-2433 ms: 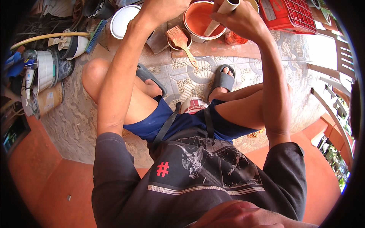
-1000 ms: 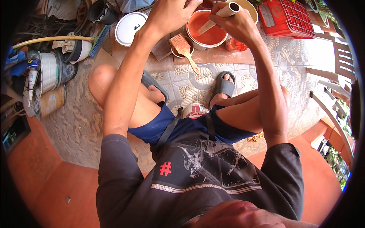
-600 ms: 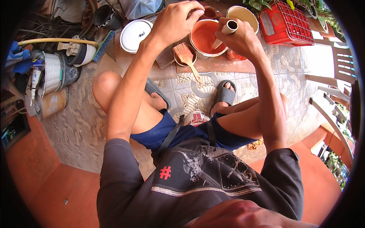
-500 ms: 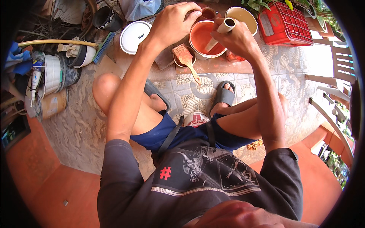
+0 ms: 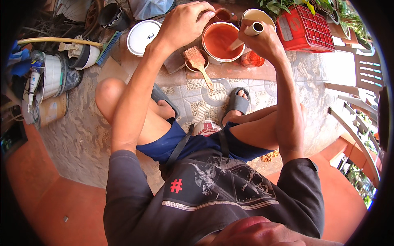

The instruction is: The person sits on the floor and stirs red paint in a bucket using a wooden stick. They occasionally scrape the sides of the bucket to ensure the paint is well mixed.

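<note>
My right hand (image 5: 262, 39) grips a pale hollow tube (image 5: 255, 28), whose lower end dips into orange paint in a white bucket (image 5: 217, 41). My left hand (image 5: 184, 26) hovers left of the bucket, fingers loosely bent and apart, with nothing visible in them. Below it a wide paintbrush (image 5: 198, 60), orange on its bristles, rests across a small pot (image 5: 188, 65). An orange-stained container (image 5: 252, 60) is right of the bucket. Behind are a cream bucket (image 5: 258, 13) and a small terracotta pot (image 5: 223, 14). A white lidded bucket (image 5: 143, 37) stands left of my left hand.
A red crate (image 5: 303, 30) and plants (image 5: 275, 6) are at upper right, a wooden chair (image 5: 365, 71) at right. Stacked containers (image 5: 53, 78), a blue push broom (image 5: 107, 48) and a yellow hose (image 5: 61, 40) are at left. My feet rest on patterned tiles (image 5: 197, 94).
The tube's lower end has shifted within the paint bucket, now toward its right side. My right hand has moved slightly down and right from its earliest position. The view has shifted slightly.
</note>
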Tool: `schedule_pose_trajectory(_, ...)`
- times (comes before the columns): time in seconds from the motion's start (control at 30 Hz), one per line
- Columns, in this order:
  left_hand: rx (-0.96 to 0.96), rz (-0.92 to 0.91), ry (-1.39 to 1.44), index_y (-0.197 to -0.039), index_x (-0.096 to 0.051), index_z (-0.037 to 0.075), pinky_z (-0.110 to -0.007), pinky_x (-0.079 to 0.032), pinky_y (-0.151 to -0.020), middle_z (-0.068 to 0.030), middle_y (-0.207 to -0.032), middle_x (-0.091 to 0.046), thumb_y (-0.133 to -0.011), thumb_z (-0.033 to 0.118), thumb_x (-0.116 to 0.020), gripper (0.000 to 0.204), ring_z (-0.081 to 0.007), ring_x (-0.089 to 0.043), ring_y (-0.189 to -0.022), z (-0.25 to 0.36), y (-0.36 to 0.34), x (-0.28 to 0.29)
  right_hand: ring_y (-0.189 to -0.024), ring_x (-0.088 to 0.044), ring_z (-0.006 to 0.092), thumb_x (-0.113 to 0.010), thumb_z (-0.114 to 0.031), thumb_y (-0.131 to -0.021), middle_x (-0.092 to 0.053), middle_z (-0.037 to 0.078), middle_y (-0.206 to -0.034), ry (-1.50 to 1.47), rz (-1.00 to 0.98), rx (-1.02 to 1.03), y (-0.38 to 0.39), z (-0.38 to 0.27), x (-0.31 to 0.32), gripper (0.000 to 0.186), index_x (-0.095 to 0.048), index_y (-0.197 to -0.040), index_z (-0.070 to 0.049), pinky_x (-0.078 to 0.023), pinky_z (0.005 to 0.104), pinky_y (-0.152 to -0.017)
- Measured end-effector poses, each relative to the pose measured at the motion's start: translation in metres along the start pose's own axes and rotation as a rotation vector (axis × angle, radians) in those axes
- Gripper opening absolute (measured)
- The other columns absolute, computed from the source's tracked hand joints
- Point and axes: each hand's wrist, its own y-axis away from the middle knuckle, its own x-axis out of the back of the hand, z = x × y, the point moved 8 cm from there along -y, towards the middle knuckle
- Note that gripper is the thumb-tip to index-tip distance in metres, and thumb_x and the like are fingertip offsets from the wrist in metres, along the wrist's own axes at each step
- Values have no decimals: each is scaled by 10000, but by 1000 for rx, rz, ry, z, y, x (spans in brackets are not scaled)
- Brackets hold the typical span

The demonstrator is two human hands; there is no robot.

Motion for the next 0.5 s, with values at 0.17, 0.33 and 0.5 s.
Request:
schedule_pose_trajectory(0.17, 0, -1, -25, -1176, -733, 43, -409, -566, -884, -164, -1116, -768, -1038, 211, -657, 231, -363, -740, -1021, -2, 2, 1, -834, -742, 406, -583, -277, -931, -755, 208, -842, -64, -78, -48, 0, -13, -10, 272, -691, -994, -35, -597, 482, -763)
schedule_pose_trajectory(0.33, 14, -32, -52, -1180, -731, 44, -416, -564, -889, -172, -1123, -765, -1038, 216, -655, 236, -381, -732, -1043, -4, 4, -2, -768, -751, 297, -678, -289, -946, -750, 106, -823, -150, 141, 197, -6, -21, -5, 209, -706, -1053, -111, -576, 416, -724)
schedule_pose_trajectory(0.5, 9, -12, -36, -1182, -731, 47, -416, -562, -890, -173, -1124, -762, -1038, 221, -656, 238, -381, -732, -1041, -6, 5, -1, -843, -737, 404, -646, -263, -921, -752, 185, -882, 2, 90, 14, -4, 6, -4, 217, -727, -1045, -105, -583, 485, -771)
